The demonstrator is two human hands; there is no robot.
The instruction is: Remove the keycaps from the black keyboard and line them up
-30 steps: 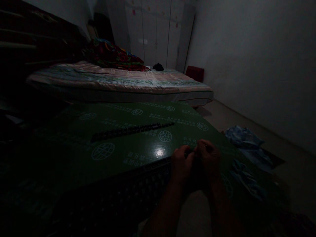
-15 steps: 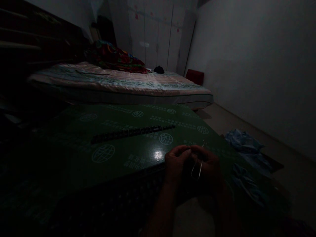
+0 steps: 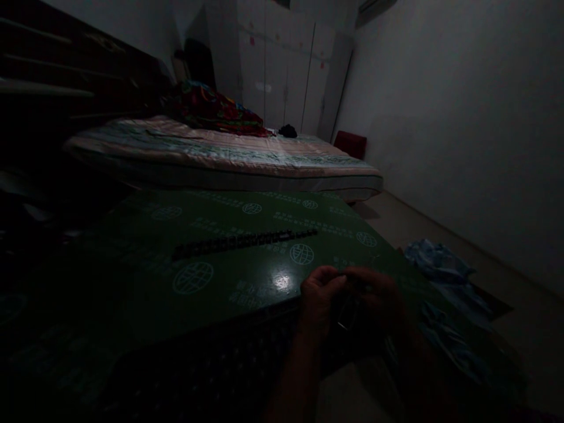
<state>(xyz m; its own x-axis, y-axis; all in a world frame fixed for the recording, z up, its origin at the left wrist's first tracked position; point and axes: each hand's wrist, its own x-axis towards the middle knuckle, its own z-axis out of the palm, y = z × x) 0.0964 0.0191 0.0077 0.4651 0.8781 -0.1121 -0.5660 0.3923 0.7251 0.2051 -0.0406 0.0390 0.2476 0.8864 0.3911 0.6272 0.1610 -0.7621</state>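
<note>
Above the right end of a dark keyboard (image 3: 211, 358), my two hands meet at the fingertips. My left hand (image 3: 318, 294) is closed in a pinch, and whatever small thing is between its fingers is too dark to make out. My right hand (image 3: 379, 294) is curled around a thin bent-wire tool that looks like a wire keycap puller (image 3: 346, 324). Its squared loop hangs below the palm, and fine wire ends show faintly above the knuckles. Beyond the hands, a long row of black keycaps (image 3: 247, 239) lies on the green printed board (image 3: 247, 276).
A bed (image 3: 247, 167) with a striped sheet stands behind the board, a red patterned blanket (image 3: 215, 111) heaped on it. To the right, bluish crumpled cloth (image 3: 438, 261) lies low by the wall. Wardrobe doors (image 3: 282, 76) close off the back. The room is very dim.
The view has shifted slightly, so everything sits a little lower and farther right. The wire loop has tilted and shows less brightly under my right hand. Both hands stay together at the fingertips.
</note>
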